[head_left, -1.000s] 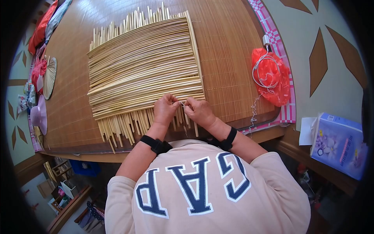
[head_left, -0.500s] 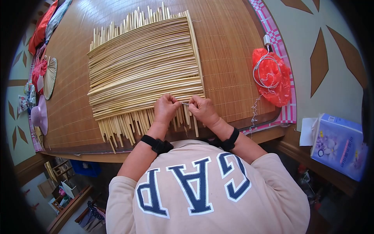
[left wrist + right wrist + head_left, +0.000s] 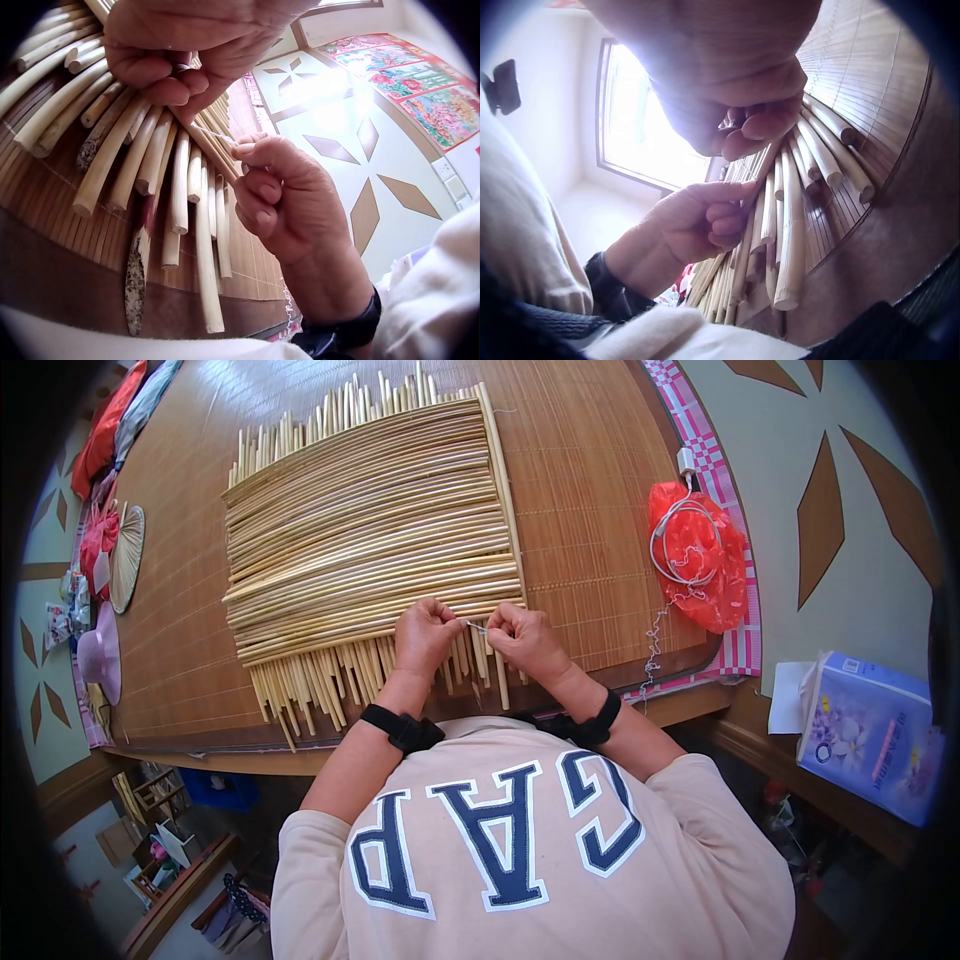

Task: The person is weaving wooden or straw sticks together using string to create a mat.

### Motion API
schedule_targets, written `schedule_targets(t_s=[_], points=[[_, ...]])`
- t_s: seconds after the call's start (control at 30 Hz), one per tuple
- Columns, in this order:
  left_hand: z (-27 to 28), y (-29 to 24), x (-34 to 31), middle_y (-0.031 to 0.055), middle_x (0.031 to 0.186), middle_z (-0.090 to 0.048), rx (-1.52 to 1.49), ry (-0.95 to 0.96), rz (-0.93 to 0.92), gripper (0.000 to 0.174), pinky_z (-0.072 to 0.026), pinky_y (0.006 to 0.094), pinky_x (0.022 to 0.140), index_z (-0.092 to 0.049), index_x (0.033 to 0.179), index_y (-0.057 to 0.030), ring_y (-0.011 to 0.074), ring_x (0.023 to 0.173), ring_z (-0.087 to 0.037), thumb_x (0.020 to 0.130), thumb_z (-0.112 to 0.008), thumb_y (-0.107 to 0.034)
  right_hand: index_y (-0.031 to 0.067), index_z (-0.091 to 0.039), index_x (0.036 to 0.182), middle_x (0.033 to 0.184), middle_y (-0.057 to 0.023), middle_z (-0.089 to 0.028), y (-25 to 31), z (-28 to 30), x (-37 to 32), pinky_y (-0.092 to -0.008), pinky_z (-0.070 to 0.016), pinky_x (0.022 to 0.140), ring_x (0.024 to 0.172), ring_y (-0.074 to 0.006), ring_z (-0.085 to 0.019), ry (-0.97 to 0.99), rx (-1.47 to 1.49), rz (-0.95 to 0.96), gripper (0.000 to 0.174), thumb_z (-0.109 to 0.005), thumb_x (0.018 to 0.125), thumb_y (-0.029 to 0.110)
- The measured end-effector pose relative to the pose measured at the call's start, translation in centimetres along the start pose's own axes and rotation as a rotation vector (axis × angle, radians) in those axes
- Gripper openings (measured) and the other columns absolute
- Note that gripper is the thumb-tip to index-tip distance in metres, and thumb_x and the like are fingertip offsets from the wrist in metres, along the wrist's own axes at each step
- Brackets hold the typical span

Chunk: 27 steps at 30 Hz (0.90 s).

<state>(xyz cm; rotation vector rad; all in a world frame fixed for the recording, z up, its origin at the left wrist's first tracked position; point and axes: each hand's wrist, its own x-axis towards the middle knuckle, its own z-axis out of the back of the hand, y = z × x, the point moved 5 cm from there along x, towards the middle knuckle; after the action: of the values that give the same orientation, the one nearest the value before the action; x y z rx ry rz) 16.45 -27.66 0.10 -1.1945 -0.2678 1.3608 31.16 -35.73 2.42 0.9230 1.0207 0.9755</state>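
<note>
Both hands [image 3: 425,643] pinch a white string [image 3: 214,133] beside the sticks' near edge [image 3: 350,644]

Both arms are reaching forward from the body, elbows bending outward, with the left forearm [image 3: 350,775] and the right forearm [image 3: 640,738] angling in towards each other. Now the left hand [image 3: 425,643] is pinching, thumb meeting index finger, the other fingers curling under. And the right hand [image 3: 528,644] is matching that pinch just beside it, the two sets of fingertips staying slightly apart.
</note>
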Motion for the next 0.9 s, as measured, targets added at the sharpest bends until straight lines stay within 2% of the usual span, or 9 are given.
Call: schedule_targets(t_s=[0.13,0.33,0.53,0.6,0.63,0.73,0.8,0.9], points=[[0.0,-0.3,-0.2,0.0051,0.057,-0.060,-0.032,0.018,0.031,0.014,-0.0458,0.0270,0.045,-0.062,0.069,-0.0026,0.0119,0.045,-0.056,0.069,-0.073,-0.012,0.0018,-0.058,0.071,0.052,-0.0064,-0.053,0.0,-0.1,-0.2,-0.0271,-0.0410,0.046,0.047,-0.0107,-0.051,0.041,0.030,-0.018,0.009,-0.060,0.073,0.010],[-0.1,-0.1,-0.2,0.0044,0.056,-0.059,-0.065,0.019,0.031,0.013,-0.0450,0.0262,0.042,-0.061,0.070,-0.0026,0.0113,0.043,-0.055,0.070,-0.072,-0.010,0.0014,-0.057,0.071,0.051,-0.0027,-0.052,-0.2,0.0,-0.4,-0.0242,-0.0392,0.044,0.047,-0.0066,-0.049,0.049,0.094,-0.030,0.009,-0.059,0.074,0.010],[0.0,0.2,-0.2,0.0038,0.054,-0.058,-0.155,0.040,-0.002,0.011,-0.0437,0.0244,0.041,-0.061,0.070,-0.0026,0.0090,0.042,-0.054,0.070,-0.070,-0.010,0.0017,-0.057,0.072,0.049,-0.0018,-0.052,-0.1,0.0,-0.2,-0.0234,-0.0387,0.041,0.042,-0.0064,-0.049,0.026,0.115,-0.051,0.008,-0.058,0.076,0.008],[-0.1,0.1,-0.3,0.0010,0.054,-0.055,-0.232,0.081,-0.022,0.014,-0.0369,0.0216,0.033,-0.056,0.078,-0.0019,0.0074,0.039,-0.049,0.075,-0.068,-0.007,0.0017,-0.057,0.072,0.049,-0.0019,-0.052,-0.3,-0.1,-0.1,-0.0232,-0.0384,0.040,0.041,-0.0065,-0.048,0.021,0.116,-0.041,0.008,-0.058,0.076,0.008],[0.0,0.0,-0.5,0.0010,0.054,-0.055,-0.232,0.081,-0.021,0.014,-0.0369,0.0216,0.033,-0.056,0.078,-0.0019,0.0074,0.039,-0.049,0.075,-0.068,-0.007,0.0018,-0.057,0.072,0.048,-0.0020,-0.052,-0.4,-0.2,-0.1,-0.0231,-0.0382,0.039,0.039,-0.0066,-0.048,0.017,0.118,-0.031,0.008,-0.057,0.076,0.008],[0.8,-0.4,-1.2,0.0006,0.052,-0.054,-0.172,0.064,0.015,0.014,-0.0344,0.0217,0.032,-0.059,0.075,-0.0011,0.0074,0.036,-0.047,0.076,-0.069,-0.011,0.0017,-0.057,0.072,0.049,-0.0023,-0.052,-0.3,-0.2,-0.1,-0.0236,-0.0386,0.040,0.041,-0.0066,-0.049,0.032,0.116,-0.046,0.008,-0.058,0.077,0.008],[0.3,-0.3,-1.9,0.0009,0.047,-0.051,-0.171,0.267,0.139,0.020,-0.0318,0.0221,0.031,-0.064,0.073,-0.0006,0.0080,0.033,-0.044,0.079,-0.069,-0.019,0.0016,-0.057,0.073,0.051,-0.0034,-0.053,-0.4,-0.2,-0.2,-0.0247,-0.0401,0.042,0.044,-0.0081,-0.051,0.046,0.095,-0.039,0.009,-0.058,0.076,0.009],[0.1,-0.5,-2.4,0.0017,0.044,-0.049,-0.164,0.284,0.221,0.028,-0.0302,0.0225,0.031,-0.067,0.072,-0.0006,0.0088,0.030,-0.041,0.082,-0.067,-0.027,0.0015,-0.058,0.074,0.055,-0.0064,-0.056,0.0,-0.4,-0.3,-0.0273,-0.0432,0.047,0.049,-0.0124,-0.055,0.078,0.044,-0.016,0.010,-0.059,0.076,0.011]])
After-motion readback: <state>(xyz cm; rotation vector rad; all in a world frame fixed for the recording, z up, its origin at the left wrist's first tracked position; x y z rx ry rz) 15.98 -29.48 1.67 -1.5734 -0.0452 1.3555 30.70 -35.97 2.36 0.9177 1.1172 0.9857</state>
